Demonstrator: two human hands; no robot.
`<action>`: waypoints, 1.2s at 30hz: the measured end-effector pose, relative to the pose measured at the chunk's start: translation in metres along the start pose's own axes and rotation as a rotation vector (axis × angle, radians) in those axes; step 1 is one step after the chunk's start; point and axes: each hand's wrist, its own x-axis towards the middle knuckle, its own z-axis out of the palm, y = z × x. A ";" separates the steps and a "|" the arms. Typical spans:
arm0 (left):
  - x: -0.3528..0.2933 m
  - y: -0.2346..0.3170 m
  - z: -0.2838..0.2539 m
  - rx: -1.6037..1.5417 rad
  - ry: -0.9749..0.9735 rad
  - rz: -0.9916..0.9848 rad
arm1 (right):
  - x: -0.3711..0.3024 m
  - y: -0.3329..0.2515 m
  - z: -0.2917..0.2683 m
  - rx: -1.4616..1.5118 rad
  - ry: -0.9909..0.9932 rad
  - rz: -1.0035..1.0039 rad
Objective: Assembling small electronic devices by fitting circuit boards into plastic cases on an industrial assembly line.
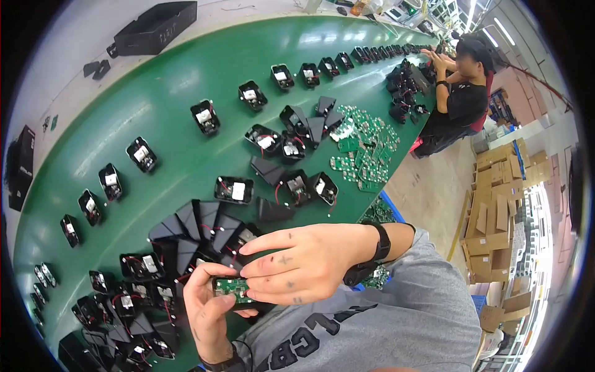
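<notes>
Here, from my distant seat, I look down on two bare hands meeting over a small rectangular green circuit board (227, 286) with a dark rim showing at its edge, held low in the view, just in front of the grey-shirted torso. The left hand (212, 310) is closed on it: I see the thumb lying across the board's face, the forefinger curled along its upper side, and the other fingers partly hidden underneath. The right hand (307, 263) comes in from the right, palm down, with a black band (382, 242) at its wrist; its fingers are slightly parted and reach leftward, the lower ones over the board's right end. I cannot tell whether they grip it or merely rest there, since the hand covers that side. The forefinger stretches above, near black plastic parts with thin red wires. Just beyond the hands I see a fan of dark wedge-shaped covers (189, 223), and left of them a jumble of open black plastic housings (142, 266) on the long glossy green bench (173, 80). More housings stand in a curved row along it. A loose heap of green circuit boards (369, 149) lies near the bench's right edge, and a co-worker (465, 93) sits farther along.
</notes>
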 end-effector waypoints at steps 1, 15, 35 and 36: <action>-0.003 0.003 0.004 0.008 0.017 0.012 | 0.003 -0.002 -0.001 -0.030 0.044 -0.015; -0.011 -0.041 0.005 0.718 0.417 0.775 | 0.014 -0.019 0.062 0.407 0.680 0.799; -0.004 -0.025 0.003 0.590 0.885 0.770 | 0.048 -0.005 0.093 0.487 0.598 0.546; -0.005 -0.026 -0.001 0.592 0.882 0.771 | 0.045 -0.005 0.089 0.460 0.455 0.561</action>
